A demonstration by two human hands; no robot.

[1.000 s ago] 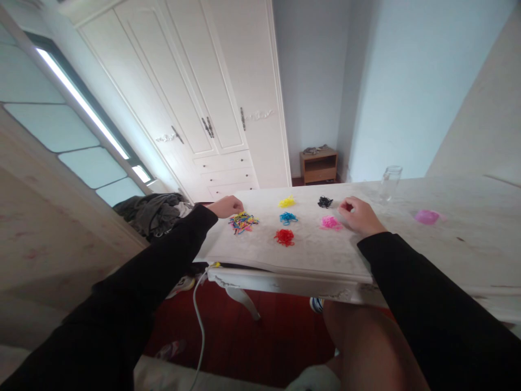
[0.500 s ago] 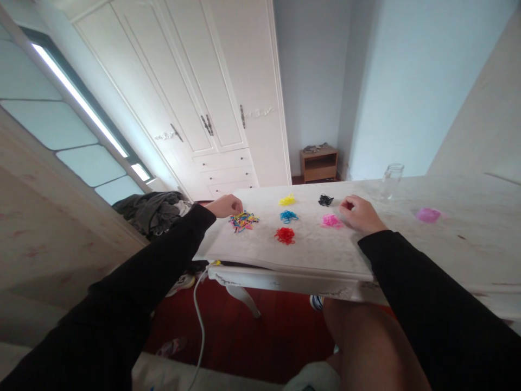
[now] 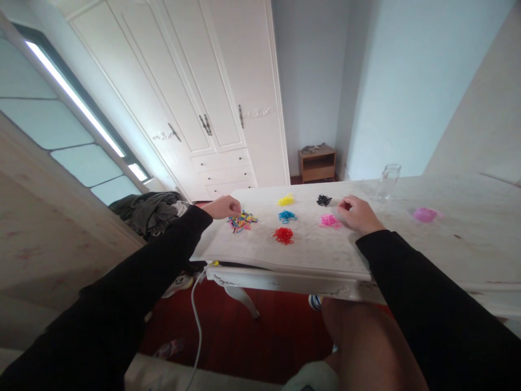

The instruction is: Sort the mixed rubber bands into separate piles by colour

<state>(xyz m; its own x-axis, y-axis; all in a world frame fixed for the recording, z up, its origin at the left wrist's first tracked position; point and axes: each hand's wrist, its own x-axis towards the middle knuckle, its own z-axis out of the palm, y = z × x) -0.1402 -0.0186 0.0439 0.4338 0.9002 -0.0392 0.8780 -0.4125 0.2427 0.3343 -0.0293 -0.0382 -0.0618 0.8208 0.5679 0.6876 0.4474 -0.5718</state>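
Note:
My left hand is closed in a pinch at the edge of a mixed-colour heap of small rubber bands; what its fingers hold, if anything, is too small to make out. Beside the pink pile, my right hand rests on the table with curled fingers, thumb and forefinger together; anything in them is hidden. Between the hands lie a yellow pile, a blue pile, a red pile and a black pile.
The white table carries a clear glass jar at its back and a pink-purple blob at right. A white cable hangs off the front left corner. Dark clothes lie at left, and a wooden nightstand stands behind.
The view has shifted slightly, moving everything a little to the left in the picture. Both hands keep nearly the same poses beside the same piles.

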